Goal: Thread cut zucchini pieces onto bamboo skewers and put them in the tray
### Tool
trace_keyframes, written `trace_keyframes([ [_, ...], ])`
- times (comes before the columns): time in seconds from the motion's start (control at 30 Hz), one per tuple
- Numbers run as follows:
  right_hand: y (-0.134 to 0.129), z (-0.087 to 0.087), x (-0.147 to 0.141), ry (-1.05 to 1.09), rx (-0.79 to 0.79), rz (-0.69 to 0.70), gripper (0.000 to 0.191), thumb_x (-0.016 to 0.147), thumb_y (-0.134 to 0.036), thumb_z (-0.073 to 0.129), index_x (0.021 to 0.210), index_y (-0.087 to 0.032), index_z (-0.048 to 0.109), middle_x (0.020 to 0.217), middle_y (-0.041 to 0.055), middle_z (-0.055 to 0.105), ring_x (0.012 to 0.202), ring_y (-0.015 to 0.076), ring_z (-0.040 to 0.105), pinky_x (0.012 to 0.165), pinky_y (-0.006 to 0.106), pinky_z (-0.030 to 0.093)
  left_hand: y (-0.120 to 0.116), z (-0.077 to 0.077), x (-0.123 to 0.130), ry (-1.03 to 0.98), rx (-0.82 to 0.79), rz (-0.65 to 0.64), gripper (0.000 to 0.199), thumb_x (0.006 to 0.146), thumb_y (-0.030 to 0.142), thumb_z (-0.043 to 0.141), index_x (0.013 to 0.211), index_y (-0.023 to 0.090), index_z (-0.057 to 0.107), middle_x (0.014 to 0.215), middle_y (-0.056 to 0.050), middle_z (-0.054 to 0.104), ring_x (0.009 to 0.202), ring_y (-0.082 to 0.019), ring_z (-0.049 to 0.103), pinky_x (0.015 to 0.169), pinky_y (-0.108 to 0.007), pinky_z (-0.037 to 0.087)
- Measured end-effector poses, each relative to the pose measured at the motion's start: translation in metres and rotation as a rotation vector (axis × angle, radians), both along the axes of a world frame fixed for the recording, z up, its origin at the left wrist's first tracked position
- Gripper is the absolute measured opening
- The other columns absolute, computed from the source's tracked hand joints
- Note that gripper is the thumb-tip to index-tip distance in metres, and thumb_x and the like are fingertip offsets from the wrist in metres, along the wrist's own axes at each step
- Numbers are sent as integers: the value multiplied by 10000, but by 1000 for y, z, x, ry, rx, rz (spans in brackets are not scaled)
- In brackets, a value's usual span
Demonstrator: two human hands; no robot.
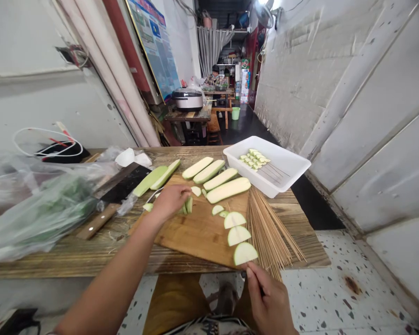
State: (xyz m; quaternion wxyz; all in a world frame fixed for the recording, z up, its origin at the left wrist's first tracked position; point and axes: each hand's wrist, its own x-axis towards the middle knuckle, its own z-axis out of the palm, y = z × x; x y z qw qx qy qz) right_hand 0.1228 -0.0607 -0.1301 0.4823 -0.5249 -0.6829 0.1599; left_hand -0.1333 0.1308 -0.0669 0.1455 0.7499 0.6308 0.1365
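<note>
My right hand (268,298) pinches the near end of a thin skewer. Half-round zucchini slices (239,235) are threaded on it in a row over the right part of the wooden cutting board (199,237). My left hand (172,201) is at the board's far left with its fingers curled together. Upright zucchini slices (189,204) show right under it, but its fingertips hide whatever they pinch. More small slices (217,210) lie beside the skewer. Halved zucchinis (228,190) rest cut side up along the board's far edge.
Bare bamboo skewers (268,232) lie fanned right of the board. A white tray (293,170) behind them holds filled skewers. At left are a cleaver (103,218), more zucchini pieces (160,177) and a plastic bag of greens (56,209). A person (214,79) sits far back.
</note>
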Motion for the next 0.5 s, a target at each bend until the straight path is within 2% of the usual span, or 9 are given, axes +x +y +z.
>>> trace_keyframes([
  [0.1,0,-6,1,18,-16,-2,207,904,-184,451,998,-148,632,829,78,727,716,162,703,651,194,534,11,4,-1,205,-136,-153,388,680,372,592,1045,262,661,1140,-52,653,1084,-283,552,919,-386,368],
  [0.17,0,-9,2,24,-25,-8,204,905,-186,448,984,-153,633,788,67,722,696,162,703,639,192,534,12,3,-3,305,-159,-216,490,607,367,660,1090,288,631,1226,-55,599,1167,-306,482,984,-442,292],
  [0.23,2,-7,2,19,-34,-1,201,904,-190,446,969,-156,633,751,57,716,658,157,700,613,186,533,12,-2,-5,365,-119,-230,558,581,344,679,1130,285,599,1269,-79,557,1214,-317,423,1014,-488,225],
  [0.33,5,-1,-1,1,-21,29,197,903,-180,440,961,-154,626,754,60,720,635,150,698,590,178,527,9,-9,-3,412,-84,-234,625,578,360,678,1179,245,553,1256,-120,548,1211,-324,408,1009,-507,212],
  [0.5,6,8,-5,-8,-37,87,216,909,-155,413,979,-170,617,804,67,725,658,142,696,603,175,526,7,-11,2,410,-63,-208,523,618,428,643,1093,217,588,1238,-116,556,1208,-326,407,1023,-516,172],
])
